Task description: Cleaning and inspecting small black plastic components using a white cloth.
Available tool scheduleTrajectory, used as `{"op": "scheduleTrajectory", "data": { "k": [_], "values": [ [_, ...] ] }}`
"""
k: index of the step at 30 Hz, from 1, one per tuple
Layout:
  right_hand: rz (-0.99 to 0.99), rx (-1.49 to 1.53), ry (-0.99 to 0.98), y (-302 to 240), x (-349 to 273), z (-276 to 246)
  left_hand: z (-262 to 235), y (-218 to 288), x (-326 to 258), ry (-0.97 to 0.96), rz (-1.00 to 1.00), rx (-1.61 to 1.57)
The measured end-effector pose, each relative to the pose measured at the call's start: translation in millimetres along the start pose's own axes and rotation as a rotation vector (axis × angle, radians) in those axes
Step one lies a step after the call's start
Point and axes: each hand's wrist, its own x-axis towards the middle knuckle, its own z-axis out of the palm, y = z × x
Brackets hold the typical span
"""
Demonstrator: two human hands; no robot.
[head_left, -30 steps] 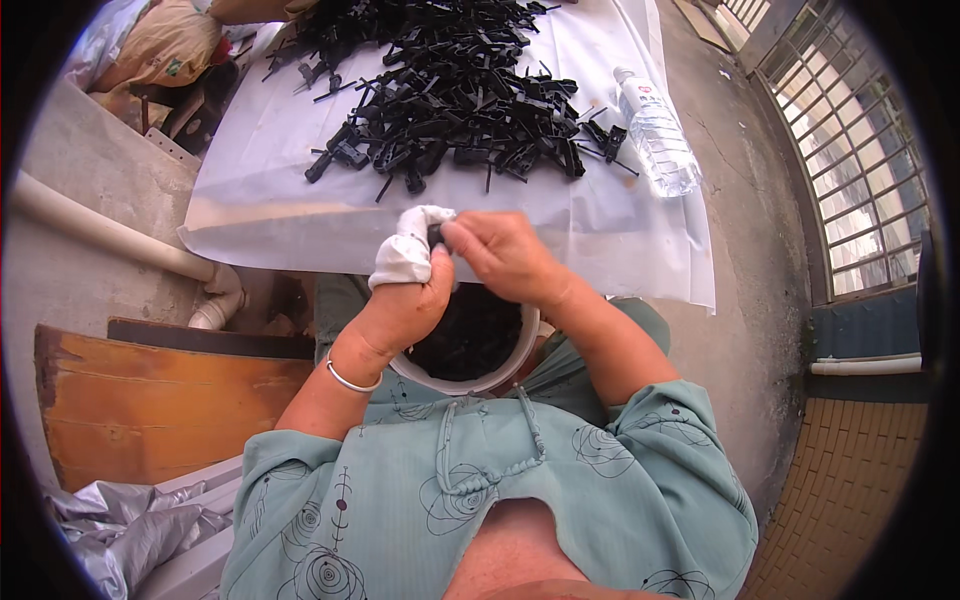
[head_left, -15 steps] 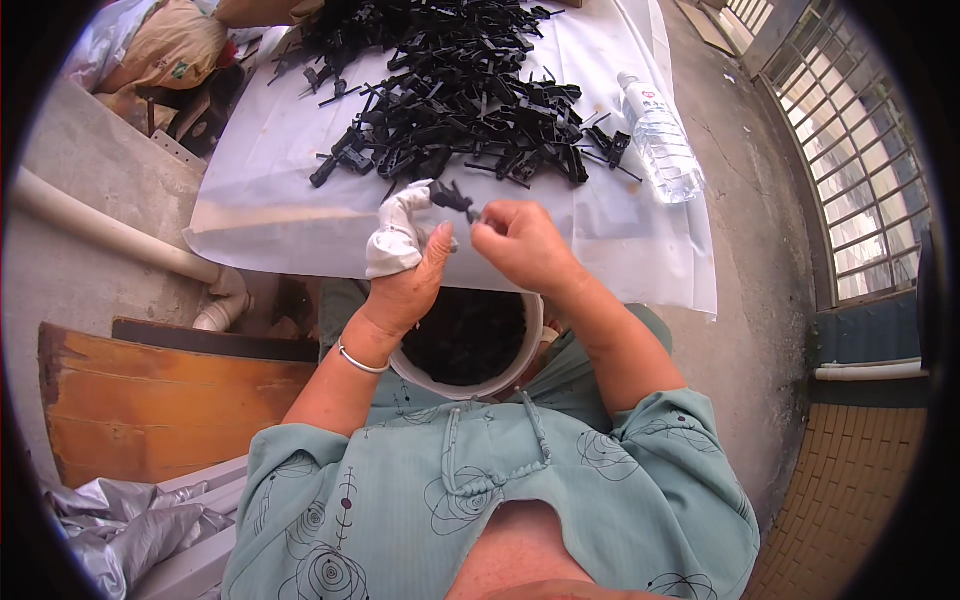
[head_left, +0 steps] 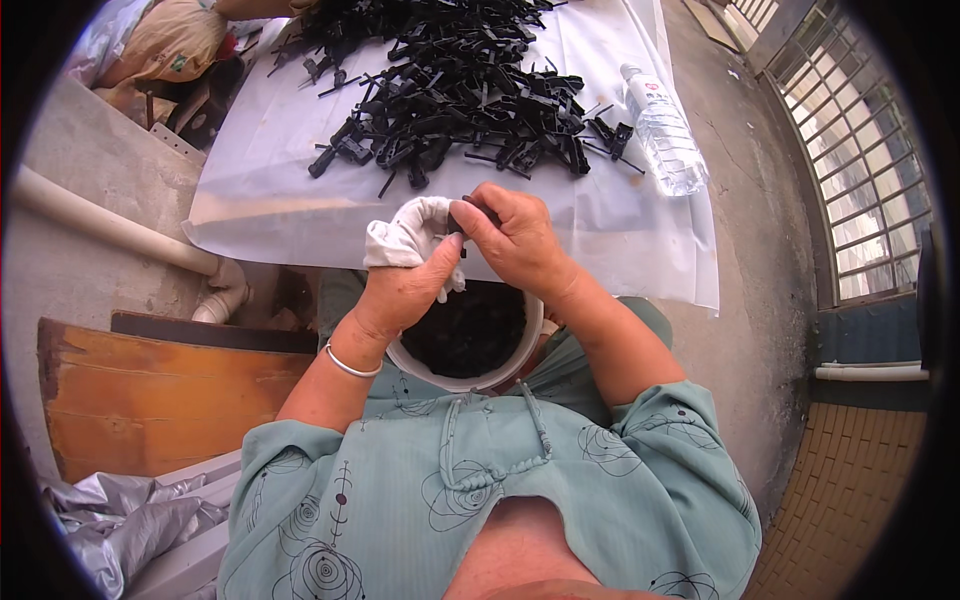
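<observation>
A small black plastic part [head_left: 484, 209] is pinched between my two hands, just beyond the near edge of the table. My left hand [head_left: 405, 288] grips it from the left; white fabric [head_left: 400, 240], like a glove or cloth, covers its fingers while the thumb is bare. My bare right hand [head_left: 520, 232] closes on the part with thumb and fingers, hiding most of it. Below the hands stands a white bucket [head_left: 533, 335] with dark contents. Farther away, a large heap of similar black plastic parts [head_left: 480, 95] lies on the table.
White plastic sheeting [head_left: 270, 190] covers the table and hangs over its near edge. A clear water bottle [head_left: 665, 145] lies right of the heap. To the left are a pale pipe [head_left: 120, 222] and an orange-brown board [head_left: 170, 400]. A barred window [head_left: 850, 150] is at right.
My right hand has moved left and closed in on my left hand. The black part, plainly visible between them before, is now mostly covered by fingers.
</observation>
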Motion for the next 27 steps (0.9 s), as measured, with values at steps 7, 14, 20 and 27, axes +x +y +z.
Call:
{"op": "scheduleTrajectory", "data": {
  "k": [7, 14, 20, 27],
  "values": [
    [0.041, 0.059, -0.233, -1.6, -5.2, -0.3, 1.4, -3.6, 0.4, 0.145, 0.111, 0.238],
    [0.226, 0.232, -0.221, 7.9, -13.3, 18.2, -1.3, -12.0, -2.4, 0.191, 0.342, 0.535],
    [0.079, -0.064, -0.325, 1.5, -2.2, -12.8, -9.9, -1.0, 5.4, 0.146, 0.186, 0.052],
    [-0.006, 0.074, -0.261, 4.9, -1.7, -13.5, -10.1, 5.3, 3.1, 0.048, -0.015, 0.049]
  ]
}}
